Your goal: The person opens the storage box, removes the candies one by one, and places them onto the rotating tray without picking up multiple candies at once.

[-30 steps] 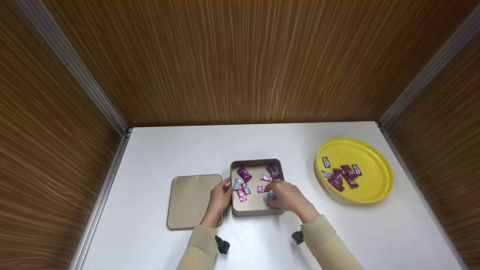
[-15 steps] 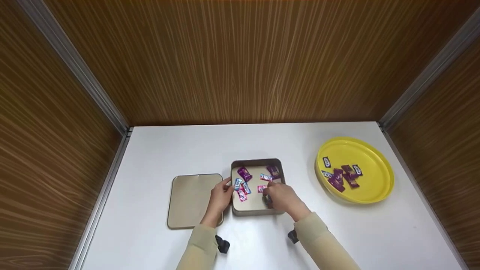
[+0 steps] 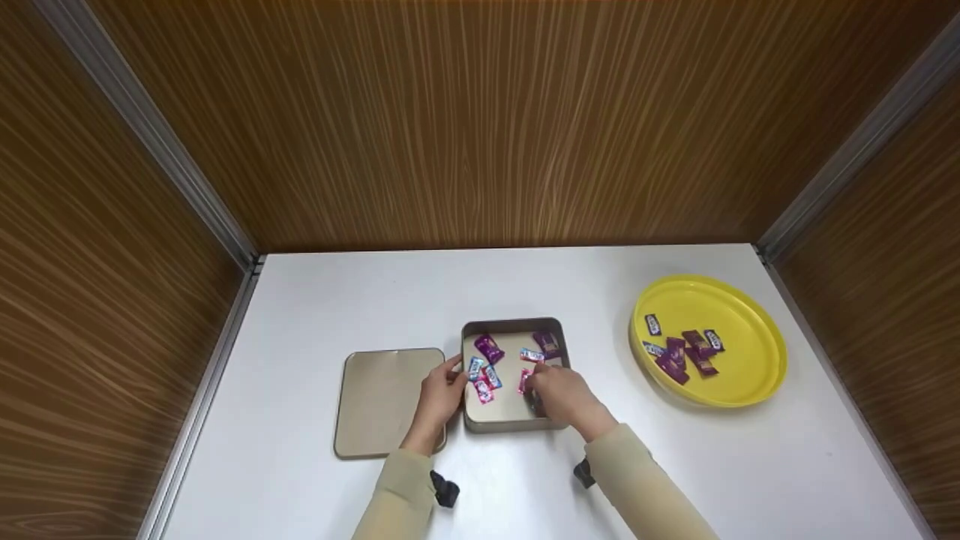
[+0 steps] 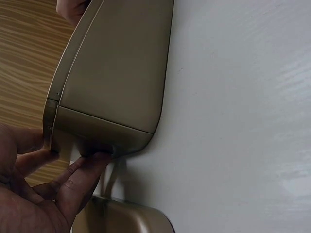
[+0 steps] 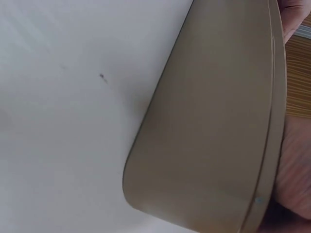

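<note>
A shallow open metal tin (image 3: 517, 426) stands on the table. In the head view my left hand (image 3: 441, 394) grips its left wall; the left wrist view shows that hand's fingers (image 4: 85, 182) against the tin's outer side. My right hand (image 3: 564, 394) reaches over the right wall into the tin, fingers curled at a pink wrapped candy (image 3: 524, 380), seemingly pinching its edge; the fingertips are partly hidden. Above it lie a blue-and-red candy (image 3: 532, 355) and a purple candy (image 3: 547, 344). Another purple candy (image 3: 489, 348), blue candies (image 3: 476, 368) and a pink-wrapped candy (image 3: 484, 391) lie at left.
A flat metal lid (image 3: 386, 401) lies left of the tin, partly under the left forearm. At the right, a round yellow tray (image 3: 739, 375) holds several purple candies (image 3: 673, 360) and a few blue-and-white ones. Wood-grain panels (image 3: 480, 127) border the table (image 3: 360, 300).
My right hand has shifted slightly left and its fingers have drawn together, covering a blue candy. The pink candy at its fingertips has turned from lying crosswise to lengthwise. The left hand stays put.
</note>
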### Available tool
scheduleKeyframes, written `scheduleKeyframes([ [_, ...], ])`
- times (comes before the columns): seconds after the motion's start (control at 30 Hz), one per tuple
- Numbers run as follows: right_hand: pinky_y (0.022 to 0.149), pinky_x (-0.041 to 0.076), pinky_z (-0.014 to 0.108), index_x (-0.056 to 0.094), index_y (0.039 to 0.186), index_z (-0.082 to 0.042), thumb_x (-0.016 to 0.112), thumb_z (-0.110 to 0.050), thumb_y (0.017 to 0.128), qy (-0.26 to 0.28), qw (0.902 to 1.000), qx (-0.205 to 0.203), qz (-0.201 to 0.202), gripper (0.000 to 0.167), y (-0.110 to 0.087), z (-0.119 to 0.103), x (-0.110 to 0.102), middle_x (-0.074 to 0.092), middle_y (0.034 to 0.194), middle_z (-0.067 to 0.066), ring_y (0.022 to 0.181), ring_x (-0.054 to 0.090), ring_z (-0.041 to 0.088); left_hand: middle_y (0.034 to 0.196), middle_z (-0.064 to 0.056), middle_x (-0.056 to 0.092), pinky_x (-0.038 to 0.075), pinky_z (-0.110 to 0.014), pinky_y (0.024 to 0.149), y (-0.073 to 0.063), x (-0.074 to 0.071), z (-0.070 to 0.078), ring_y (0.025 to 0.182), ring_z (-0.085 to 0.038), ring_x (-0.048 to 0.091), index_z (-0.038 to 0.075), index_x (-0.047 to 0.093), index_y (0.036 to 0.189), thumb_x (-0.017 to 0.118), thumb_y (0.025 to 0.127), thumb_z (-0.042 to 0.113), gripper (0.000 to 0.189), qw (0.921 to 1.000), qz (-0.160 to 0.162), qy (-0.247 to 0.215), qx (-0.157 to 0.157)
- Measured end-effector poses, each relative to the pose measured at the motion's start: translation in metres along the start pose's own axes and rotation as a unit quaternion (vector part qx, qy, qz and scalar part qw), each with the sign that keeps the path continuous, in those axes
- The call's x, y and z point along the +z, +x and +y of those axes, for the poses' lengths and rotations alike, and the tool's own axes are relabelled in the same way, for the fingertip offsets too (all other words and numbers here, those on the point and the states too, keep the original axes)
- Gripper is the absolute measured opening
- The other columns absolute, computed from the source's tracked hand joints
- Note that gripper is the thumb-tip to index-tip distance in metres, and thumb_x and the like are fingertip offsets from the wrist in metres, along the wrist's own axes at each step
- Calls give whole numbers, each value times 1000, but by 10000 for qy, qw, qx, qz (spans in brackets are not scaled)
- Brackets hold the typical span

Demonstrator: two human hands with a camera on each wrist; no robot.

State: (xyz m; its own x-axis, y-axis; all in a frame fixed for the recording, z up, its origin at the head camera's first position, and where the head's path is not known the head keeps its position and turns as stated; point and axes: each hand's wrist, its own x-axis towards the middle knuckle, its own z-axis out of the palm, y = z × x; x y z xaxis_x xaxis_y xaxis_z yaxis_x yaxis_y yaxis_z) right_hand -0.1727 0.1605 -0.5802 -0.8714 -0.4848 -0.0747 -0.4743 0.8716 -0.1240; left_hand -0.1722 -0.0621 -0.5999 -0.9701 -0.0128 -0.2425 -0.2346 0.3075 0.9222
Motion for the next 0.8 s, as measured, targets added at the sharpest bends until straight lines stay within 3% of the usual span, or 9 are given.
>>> scheduleKeyframes([
  [0.37, 69, 56, 39, 74, 89, -8, 71, 10, 76, 146, 9998, 110, -2, 22, -2, 2, 4, 65, 90, 7, 73, 63, 23, 100, -12, 60, 53, -28, 65, 0, 1, 0, 85, -26, 62, 5, 49, 143, 54, 100, 10, 44, 9996, -48, -168, -227],
  [0.67, 70, 57, 37, 76, 90, -7, 73, 10, 77, 717, 9970, 86, 260, 21, -6, 4, 3, 70, 84, 6, 74, 66, 20, 97, -11, 61, 52, -27, 64, 1, 0, -1, 84, -25, 62, 3, 51, 141, 55, 99, 9, 43, 9999, -24, -118, -56],
  [0.8, 72, 57, 37, 76, 91, -6, 71, 10, 79, 1237, 9920, 99, 249, 20, -8, 4, 0, 70, 85, 5, 76, 67, 19, 97, -11, 61, 52, -27, 64, 1, -1, -2, 86, -27, 63, 3, 51, 141, 55, 99, 8, 43, 9999, -40, -155, -38],
])
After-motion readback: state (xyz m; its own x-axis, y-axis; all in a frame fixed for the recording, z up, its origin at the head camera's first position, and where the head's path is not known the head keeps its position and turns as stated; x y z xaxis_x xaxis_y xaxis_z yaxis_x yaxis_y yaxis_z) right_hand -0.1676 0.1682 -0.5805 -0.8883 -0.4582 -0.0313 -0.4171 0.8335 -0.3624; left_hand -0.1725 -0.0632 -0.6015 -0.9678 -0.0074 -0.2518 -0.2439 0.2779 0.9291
